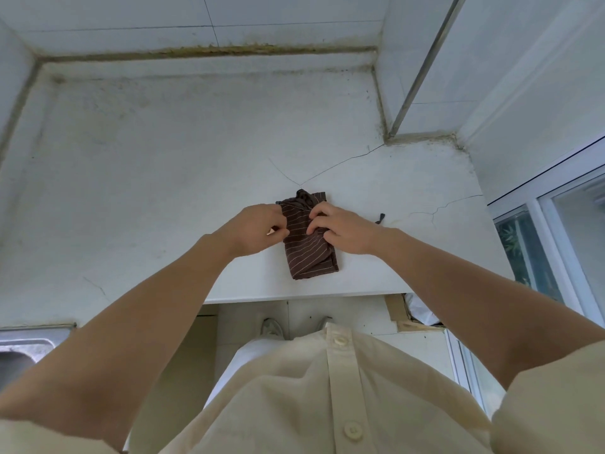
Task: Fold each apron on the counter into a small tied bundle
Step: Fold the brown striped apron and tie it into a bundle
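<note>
Brown striped apron folded on counter; left hand, right hand grip pinching cloth, fingers curled.

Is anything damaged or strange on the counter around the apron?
Yes. The white counter is cracked: one thin crack runs from the back corner toward the apron, a second crack lies right of it. Dark grime lines the wall seam behind.
</note>
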Available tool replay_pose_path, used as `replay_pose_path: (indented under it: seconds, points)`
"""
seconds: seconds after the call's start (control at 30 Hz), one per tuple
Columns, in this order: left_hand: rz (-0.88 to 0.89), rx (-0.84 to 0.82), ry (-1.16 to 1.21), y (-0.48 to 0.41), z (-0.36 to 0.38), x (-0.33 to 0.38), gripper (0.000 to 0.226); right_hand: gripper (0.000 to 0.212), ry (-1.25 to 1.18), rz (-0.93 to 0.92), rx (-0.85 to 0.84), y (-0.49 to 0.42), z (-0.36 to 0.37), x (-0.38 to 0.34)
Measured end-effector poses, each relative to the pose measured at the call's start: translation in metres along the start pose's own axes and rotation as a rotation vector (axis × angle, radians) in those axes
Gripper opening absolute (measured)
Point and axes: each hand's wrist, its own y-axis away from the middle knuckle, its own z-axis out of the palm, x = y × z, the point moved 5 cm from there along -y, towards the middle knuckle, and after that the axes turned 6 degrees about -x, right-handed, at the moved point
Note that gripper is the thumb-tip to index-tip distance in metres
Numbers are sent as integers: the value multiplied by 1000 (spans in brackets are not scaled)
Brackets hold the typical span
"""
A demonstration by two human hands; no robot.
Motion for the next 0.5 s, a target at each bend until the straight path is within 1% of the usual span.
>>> replay_pose_path:
  seconds: [0.07, 0.13, 0.2, 0.27, 0.33, 0.4, 0.5]
  points:
    - [29, 49, 97, -3, 3, 1, 22, 31, 7, -11, -13, -1, 1, 0]
    - [24, 87, 266, -4, 4, 4, 21, 29, -58, -12, 8, -2, 1, 2]
    - [-50, 106, 480, -5, 8, 5, 27, 32, -167, 23, 26, 0, 0, 5]
    - [-150, 83, 690, -9, 15, 6, 30, 35, -251, 76, 14, -1, 1, 9]
    - [-193, 67, 838, -15, 23, 6, 32, 35, -238, 103, -9, -3, 4, 12]
    - [-216, 99, 962, -22, 28, 9, 27, 38, -183, 85, -9, -5, 8, 11]
    - [-257, 164, 1054, -31, 35, 14, 19, 33, -167, 106, 35, -2, 7, 8]
